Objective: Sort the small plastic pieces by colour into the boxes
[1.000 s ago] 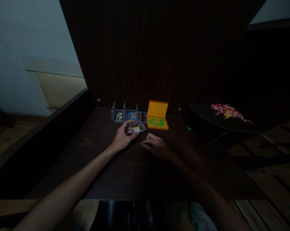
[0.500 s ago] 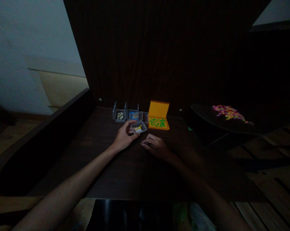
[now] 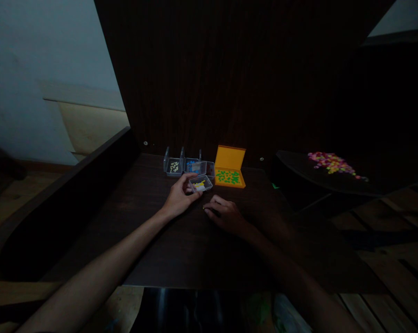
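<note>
My left hand rests on the dark table, its fingers curled round the near side of a small clear box with yellow bits inside. Just right of it, my right hand lies knuckles up, its fingertips pinched on a tiny yellow piece against the table. Behind the box stand two more clear boxes, one with pale bits and one with blue bits. An open orange case holds several green pieces.
A tall dark wooden panel closes the back of the table and a dark side rail runs along its left. At right, a dark round surface carries a heap of pink and yellow pieces. A green speck lies near its edge.
Both hands stay as they were; the view has only shifted slightly.
</note>
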Motion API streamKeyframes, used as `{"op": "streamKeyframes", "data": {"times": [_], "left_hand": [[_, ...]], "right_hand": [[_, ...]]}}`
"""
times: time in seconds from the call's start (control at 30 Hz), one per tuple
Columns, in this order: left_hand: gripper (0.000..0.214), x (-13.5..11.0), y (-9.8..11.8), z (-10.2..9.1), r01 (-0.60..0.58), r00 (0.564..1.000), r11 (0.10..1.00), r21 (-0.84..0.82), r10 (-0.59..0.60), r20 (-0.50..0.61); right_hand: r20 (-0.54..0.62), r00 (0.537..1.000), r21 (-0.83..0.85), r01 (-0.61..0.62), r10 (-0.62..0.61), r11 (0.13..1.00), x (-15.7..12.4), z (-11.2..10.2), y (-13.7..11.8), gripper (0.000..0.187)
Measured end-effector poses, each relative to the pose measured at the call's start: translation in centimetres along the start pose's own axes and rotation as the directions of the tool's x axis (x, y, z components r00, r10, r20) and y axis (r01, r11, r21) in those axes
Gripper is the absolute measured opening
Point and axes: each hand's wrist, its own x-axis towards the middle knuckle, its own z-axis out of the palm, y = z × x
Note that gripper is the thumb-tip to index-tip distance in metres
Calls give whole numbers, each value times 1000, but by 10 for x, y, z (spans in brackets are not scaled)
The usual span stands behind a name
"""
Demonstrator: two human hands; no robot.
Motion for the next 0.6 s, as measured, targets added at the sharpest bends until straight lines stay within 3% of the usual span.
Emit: {"op": "streamKeyframes", "data": {"times": [0.37, 0.6], "left_hand": [[56, -1, 6, 1, 24, 1000, 1000, -7, -24, -4], [55, 0, 3, 0, 8, 1000, 1000, 17, -7, -16]], "right_hand": [[12, 997, -74, 77, -76, 994, -4, -3, -1, 20], [-6, 1000, 21, -27, 27, 999, -3, -7, 3, 18]]}}
